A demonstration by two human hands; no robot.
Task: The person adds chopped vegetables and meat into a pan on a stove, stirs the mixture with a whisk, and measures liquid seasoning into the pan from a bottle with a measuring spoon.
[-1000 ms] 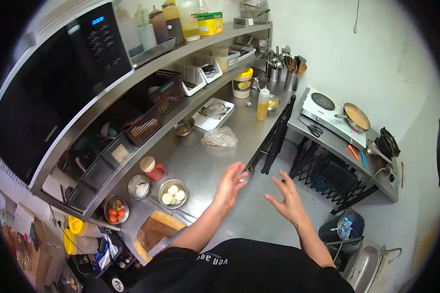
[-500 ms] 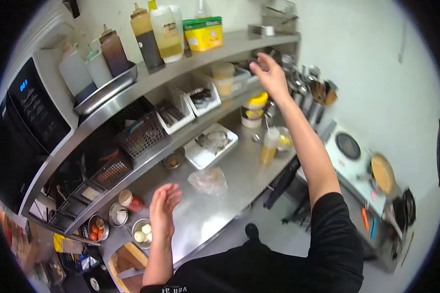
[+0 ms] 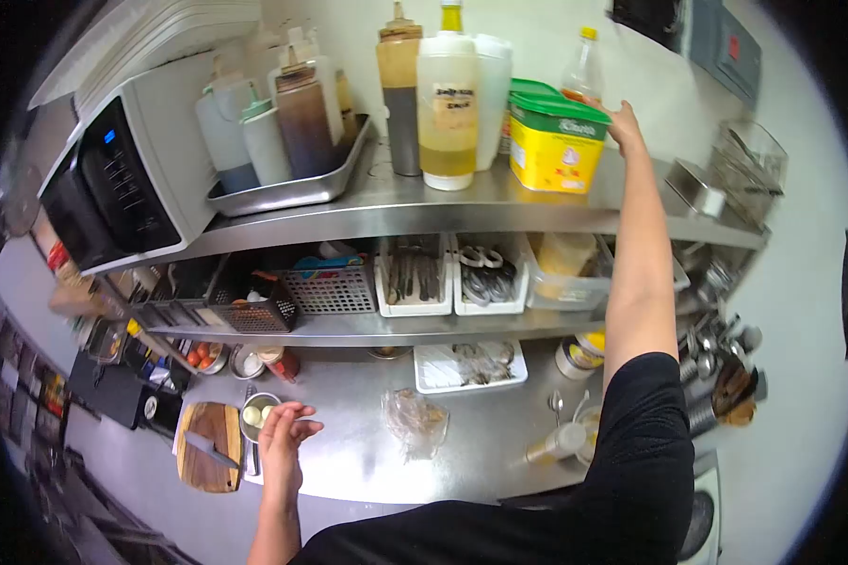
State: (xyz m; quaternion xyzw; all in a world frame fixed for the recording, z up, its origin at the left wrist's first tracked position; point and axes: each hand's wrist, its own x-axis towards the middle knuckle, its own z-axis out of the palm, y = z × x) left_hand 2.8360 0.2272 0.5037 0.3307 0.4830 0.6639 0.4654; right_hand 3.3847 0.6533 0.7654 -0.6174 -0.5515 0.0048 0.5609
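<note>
My right hand [image 3: 624,130] reaches up to the top shelf, at the right edge of a yellow tub with a green lid [image 3: 558,151]. Its fingers are partly hidden but look apart. Close by them, behind the tub, stands a clear bottle with a yellow cap and orange-red contents [image 3: 582,75]; whether they touch it, I cannot tell. My left hand [image 3: 283,438] hovers over the counter with bent, spread fingers and nothing in it. Beside it is a metal bowl [image 3: 245,426] of pale round pieces, possibly onions or eggs.
Squeeze bottles [image 3: 448,113] and a microwave [image 3: 113,179] line the upper shelf [image 3: 481,215]. Below are cutlery bins [image 3: 415,282] and baskets [image 3: 330,287]. The steel counter [image 3: 349,471] bears a plastic bag [image 3: 415,424], a white tray [image 3: 471,367], and a knife [image 3: 212,450] on a cutting board [image 3: 198,471].
My view has turned left and up toward the shelves. My right hand has moved from in front of the shelves to beside the tub. My left hand stays raised over the counter, nearer the bowl.
</note>
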